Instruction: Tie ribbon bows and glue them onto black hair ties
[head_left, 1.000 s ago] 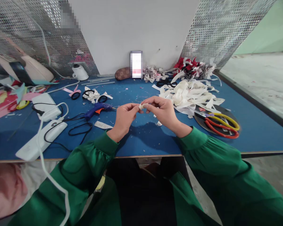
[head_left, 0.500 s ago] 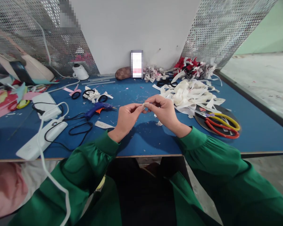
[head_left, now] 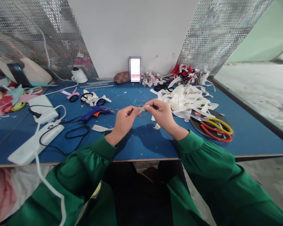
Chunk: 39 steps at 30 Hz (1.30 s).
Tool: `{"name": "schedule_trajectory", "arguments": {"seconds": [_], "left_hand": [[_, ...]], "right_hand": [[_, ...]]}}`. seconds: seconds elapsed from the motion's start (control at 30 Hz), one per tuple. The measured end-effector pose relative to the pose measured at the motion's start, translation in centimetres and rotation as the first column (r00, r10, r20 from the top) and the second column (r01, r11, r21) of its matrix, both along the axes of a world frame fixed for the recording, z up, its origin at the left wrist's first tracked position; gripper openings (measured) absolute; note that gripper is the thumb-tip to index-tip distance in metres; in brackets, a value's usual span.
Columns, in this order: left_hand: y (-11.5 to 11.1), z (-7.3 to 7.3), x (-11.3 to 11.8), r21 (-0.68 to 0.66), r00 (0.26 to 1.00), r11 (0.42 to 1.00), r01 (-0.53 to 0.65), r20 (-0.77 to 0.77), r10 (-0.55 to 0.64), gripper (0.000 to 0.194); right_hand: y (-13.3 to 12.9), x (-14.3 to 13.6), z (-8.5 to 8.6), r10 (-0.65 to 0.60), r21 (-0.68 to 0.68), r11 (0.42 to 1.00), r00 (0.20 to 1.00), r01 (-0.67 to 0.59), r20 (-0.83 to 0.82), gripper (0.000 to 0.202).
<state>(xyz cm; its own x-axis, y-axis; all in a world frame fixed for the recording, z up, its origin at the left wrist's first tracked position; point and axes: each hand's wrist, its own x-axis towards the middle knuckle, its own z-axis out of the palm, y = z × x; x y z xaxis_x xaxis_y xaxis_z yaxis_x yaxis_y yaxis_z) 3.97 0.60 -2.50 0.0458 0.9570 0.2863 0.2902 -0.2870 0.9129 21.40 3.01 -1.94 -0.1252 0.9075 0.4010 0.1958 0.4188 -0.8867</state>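
Note:
A small cream fabric strip (head_left: pixel 143 109) is pinched between my two hands above the blue table (head_left: pixel 141 146). My left hand (head_left: pixel 124 121) grips one end between thumb and fingers. The other end sits in the closed fingertips of my right hand (head_left: pixel 163 116). Part of the strip is hidden by my fingers. Left of my left hand lie a blue glue gun (head_left: pixel 95 112) and a loose cream strip with faint print (head_left: pixel 101 128). A pile of cream fabric strips (head_left: pixel 186 97) spreads beyond my right hand.
Scissors with red and yellow handles (head_left: pixel 217 130) rest on a dark round plate at right. A white power strip (head_left: pixel 35 142) and cables lie left. Black hair ties with cream bows (head_left: pixel 93 98), a phone (head_left: pixel 135 69) and a checkered case (head_left: pixel 121 77) are further back.
My hands have drawn slightly apart, and more of the cream strip shows between them. The whole view has shifted a little.

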Motion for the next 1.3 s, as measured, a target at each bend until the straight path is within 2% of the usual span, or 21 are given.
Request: {"name": "schedule_trajectory", "arguments": {"seconds": [0.1,0.2,0.4,0.5,0.6,0.67,0.9,1.07,1.3], "left_hand": [[0.4,-0.4,-0.2,-0.055,0.997,0.998,-0.001,0.08,0.005,0.022],[0.6,-0.5,-0.4,-0.052,0.996,0.999,-0.008,0.092,0.013,0.019],[0.1,0.3,-0.3,-0.008,0.993,1.0,0.029,0.116,-0.028,0.005],[-0.1,0.5,-0.2,0.046,0.996,0.997,0.054,0.067,-0.057,0.012],[-0.1,0.2,-0.2,0.11,0.999,0.994,0.016,-0.051,-0.01,0.025],[0.0,-0.1,-0.3,0.124,0.995,0.992,-0.01,-0.097,0.022,0.024],[0.1,-0.1,-0.4,0.076,0.996,0.997,-0.031,-0.082,0.037,0.025],[0.1,0.0,-0.4,0.038,0.995,0.996,-0.085,-0.055,0.087,0.02],[0.1,0.0,-0.3,0.022,0.994,0.997,-0.076,-0.074,0.077,0.02]], "right_hand": [[0.6,0.5,0.2,-0.025,0.0,1.0,0.998,0.025,-0.061,0.012],[1.1,0.9,0.4,-0.04,-0.01,0.999,0.992,0.039,-0.116,0.012],[1.4,0.9,0.3,-0.029,-0.069,0.997,0.986,0.018,-0.165,0.011],[1.4,0.9,0.2,-0.039,-0.075,0.997,0.985,0.026,-0.17,0.011],[1.4,0.9,0.2,-0.04,-0.067,0.997,0.985,0.029,-0.17,0.011],[1.3,0.9,0.2,-0.034,-0.068,0.997,0.985,0.023,-0.17,0.011],[1.1,0.8,0.3,-0.008,-0.066,0.998,0.986,-0.003,-0.166,0.015],[0.8,0.7,0.7,0.053,-0.081,0.994,0.98,-0.07,-0.189,0.018],[0.5,0.5,0.8,0.075,-0.08,0.992,0.975,-0.093,-0.21,0.02]]}}
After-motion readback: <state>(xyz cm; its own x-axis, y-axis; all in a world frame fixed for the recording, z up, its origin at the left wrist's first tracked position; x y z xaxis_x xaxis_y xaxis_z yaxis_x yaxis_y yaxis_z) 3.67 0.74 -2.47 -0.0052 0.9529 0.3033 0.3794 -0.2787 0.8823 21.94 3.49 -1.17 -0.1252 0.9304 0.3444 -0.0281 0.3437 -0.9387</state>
